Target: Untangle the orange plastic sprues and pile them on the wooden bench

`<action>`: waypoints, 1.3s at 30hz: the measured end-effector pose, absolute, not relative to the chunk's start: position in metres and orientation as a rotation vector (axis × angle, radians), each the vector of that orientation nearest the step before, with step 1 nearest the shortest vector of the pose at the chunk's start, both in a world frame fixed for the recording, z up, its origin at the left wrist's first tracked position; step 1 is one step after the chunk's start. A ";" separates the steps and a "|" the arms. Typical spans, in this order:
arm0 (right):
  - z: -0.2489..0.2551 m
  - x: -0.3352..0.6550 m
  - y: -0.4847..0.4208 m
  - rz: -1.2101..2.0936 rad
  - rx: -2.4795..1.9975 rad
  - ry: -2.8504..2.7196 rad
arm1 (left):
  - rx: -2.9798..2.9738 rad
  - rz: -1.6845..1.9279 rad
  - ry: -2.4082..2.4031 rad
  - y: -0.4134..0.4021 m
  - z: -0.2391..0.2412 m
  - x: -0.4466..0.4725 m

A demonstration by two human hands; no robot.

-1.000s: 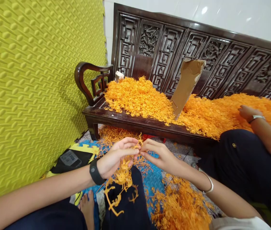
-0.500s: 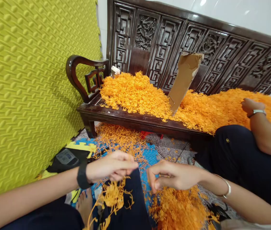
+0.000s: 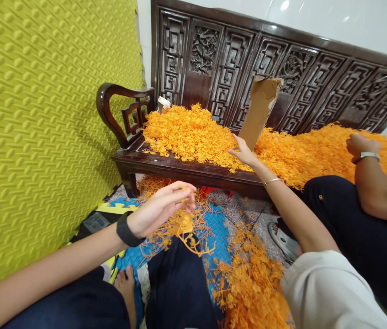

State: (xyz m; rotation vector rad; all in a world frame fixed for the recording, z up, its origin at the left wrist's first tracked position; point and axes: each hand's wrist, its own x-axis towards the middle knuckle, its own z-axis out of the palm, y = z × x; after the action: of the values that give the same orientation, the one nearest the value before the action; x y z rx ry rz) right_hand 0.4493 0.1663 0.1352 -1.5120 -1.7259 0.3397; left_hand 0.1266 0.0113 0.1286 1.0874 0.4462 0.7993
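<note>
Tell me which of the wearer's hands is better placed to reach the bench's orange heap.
The right hand, probably: it is out by the orange heap, near the cardboard. The left hand is farther from the bench, with orange strands hanging beneath it.

yellow matting (image 3: 42,114) upright at left — white-lidded jar (image 3: 163,104) on a carved bench (image 3: 179,167) — blue mat (image 3: 219,234) below.

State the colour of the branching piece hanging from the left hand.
The branching piece is orange, clearest in the head view.
</note>
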 end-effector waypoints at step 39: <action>0.138 0.324 -0.017 1.168 -0.954 -1.498 | 1.268 0.781 0.610 0.020 0.125 0.145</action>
State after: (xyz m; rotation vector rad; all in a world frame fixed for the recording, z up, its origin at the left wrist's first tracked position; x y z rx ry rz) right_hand 0.3242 -0.0174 0.1377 -0.9538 -1.4978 1.1677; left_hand 0.1453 0.0202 0.1250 1.2684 0.6096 0.7814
